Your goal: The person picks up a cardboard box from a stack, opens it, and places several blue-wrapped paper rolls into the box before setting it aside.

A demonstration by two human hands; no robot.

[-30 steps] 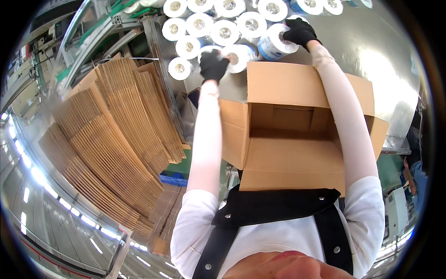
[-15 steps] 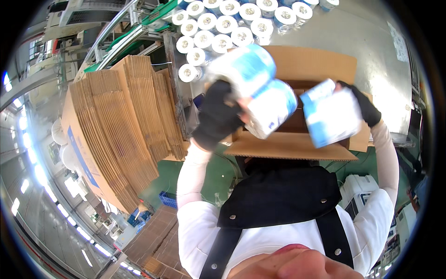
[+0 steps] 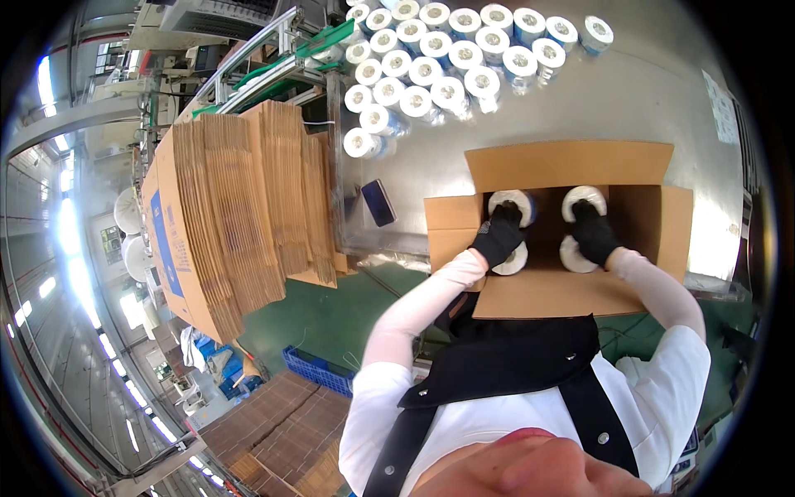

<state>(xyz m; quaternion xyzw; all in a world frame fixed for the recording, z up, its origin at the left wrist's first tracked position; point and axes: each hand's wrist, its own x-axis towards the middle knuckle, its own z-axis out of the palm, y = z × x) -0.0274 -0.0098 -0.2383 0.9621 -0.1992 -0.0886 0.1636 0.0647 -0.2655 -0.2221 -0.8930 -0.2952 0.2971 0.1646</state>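
Note:
An open cardboard box [image 3: 571,286] stands in front of me with its flaps folded out. Down inside it, on the left, my left hand [image 3: 497,238] is closed on two wrapped paper rolls: a far roll [image 3: 523,204] and a near roll [image 3: 513,262]. On the right side of the box my right hand [image 3: 593,235] grips another pair, a far roll [image 3: 583,195] and a near roll [image 3: 573,255]. All are upright, white ends up. Black gloves cover both hands, and the fingertips are hidden between the rolls. A dark gap separates the two pairs.
Many white-and-blue paper rolls [image 3: 436,44] stand on the metal table [image 3: 638,99] beyond the box. A dark phone-like slab [image 3: 378,203] lies left of it. Flattened cartons [image 3: 224,215] are stacked at the left, near a green-edged conveyor [image 3: 277,62]. A blue crate [image 3: 319,370] sits on the floor.
Both hands have moved down into the box with their rolls, which were tilted above it and now stand upright. The view has shifted, bringing more of the table into sight.

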